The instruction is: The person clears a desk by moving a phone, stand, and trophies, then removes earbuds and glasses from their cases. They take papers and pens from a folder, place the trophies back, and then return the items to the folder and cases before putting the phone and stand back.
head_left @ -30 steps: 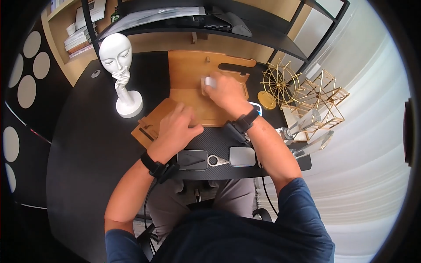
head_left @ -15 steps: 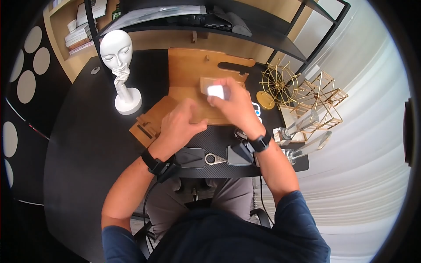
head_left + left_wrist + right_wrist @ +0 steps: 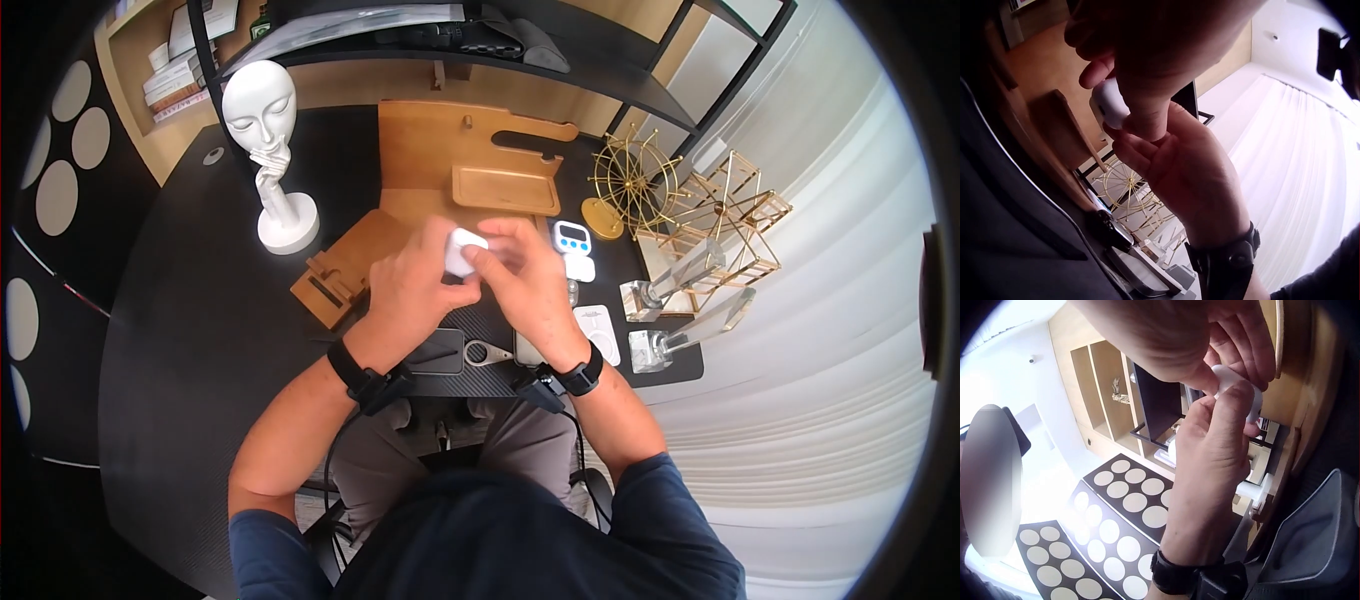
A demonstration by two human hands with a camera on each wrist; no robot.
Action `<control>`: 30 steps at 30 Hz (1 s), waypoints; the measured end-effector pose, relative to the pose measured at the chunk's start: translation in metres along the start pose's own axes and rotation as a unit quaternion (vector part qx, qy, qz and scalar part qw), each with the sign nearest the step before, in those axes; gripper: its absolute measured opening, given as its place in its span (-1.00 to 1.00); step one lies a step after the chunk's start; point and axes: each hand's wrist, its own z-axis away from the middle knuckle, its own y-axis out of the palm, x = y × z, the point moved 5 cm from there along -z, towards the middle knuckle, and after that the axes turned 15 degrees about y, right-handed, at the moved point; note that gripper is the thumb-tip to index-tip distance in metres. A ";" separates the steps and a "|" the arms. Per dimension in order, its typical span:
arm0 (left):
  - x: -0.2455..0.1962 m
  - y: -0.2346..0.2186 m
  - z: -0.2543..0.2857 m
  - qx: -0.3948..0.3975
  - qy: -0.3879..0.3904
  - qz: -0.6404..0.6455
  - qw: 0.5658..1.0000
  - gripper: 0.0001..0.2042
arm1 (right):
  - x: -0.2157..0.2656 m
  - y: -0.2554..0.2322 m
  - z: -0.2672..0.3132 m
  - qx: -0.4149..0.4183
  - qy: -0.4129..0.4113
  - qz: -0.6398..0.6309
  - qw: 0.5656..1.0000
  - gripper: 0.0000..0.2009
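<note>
Both hands meet over the front of the wooden desk organizer (image 3: 410, 205), with a small, rounded white earbud case (image 3: 463, 252) between them. My left hand (image 3: 412, 285) grips the case from its left side. From the other side, my right hand (image 3: 532, 290) pinches it, thumb across its face. In the left wrist view the smooth white shell of the case (image 3: 1109, 105) shows between thumb and fingers. The right wrist view has a thumb pressed on the case (image 3: 1227, 378), whose far side is hidden by fingers.
A raised wooden tray (image 3: 505, 190) belongs to the organizer. To the right are a white timer (image 3: 572, 237), a white magnetic charger pack (image 3: 597, 335), gold Ferris wheel models (image 3: 640, 185) and crystal trophies (image 3: 690, 280). A white face sculpture (image 3: 265, 110) stands left; a metal ring tool (image 3: 488, 353) lies in front.
My right hand has brought the earbud case from the raised tray back toward me and to my left hand. The left hand has come up to it and now grips it too.
</note>
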 end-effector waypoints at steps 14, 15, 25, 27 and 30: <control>-0.005 0.006 0.006 0.008 0.013 -0.035 0.999 -0.50 | -0.015 0.001 0.011 0.021 0.028 -0.076 0.997 -0.76; -0.005 0.006 0.006 0.007 0.016 -0.039 0.999 -0.51 | -0.018 0.001 0.011 0.025 0.034 -0.088 0.995 -0.76; -0.009 0.003 0.004 -0.009 0.073 0.000 0.997 -0.57 | -0.026 -0.013 0.009 0.044 0.088 -0.162 0.982 -0.73; -0.011 0.002 0.004 -0.023 0.089 0.001 0.996 -0.56 | -0.025 -0.014 0.011 0.031 0.081 -0.166 0.982 -0.73; -0.013 0.001 0.005 -0.015 0.096 0.002 0.995 -0.51 | -0.023 -0.016 0.014 0.002 0.052 -0.155 0.987 -0.73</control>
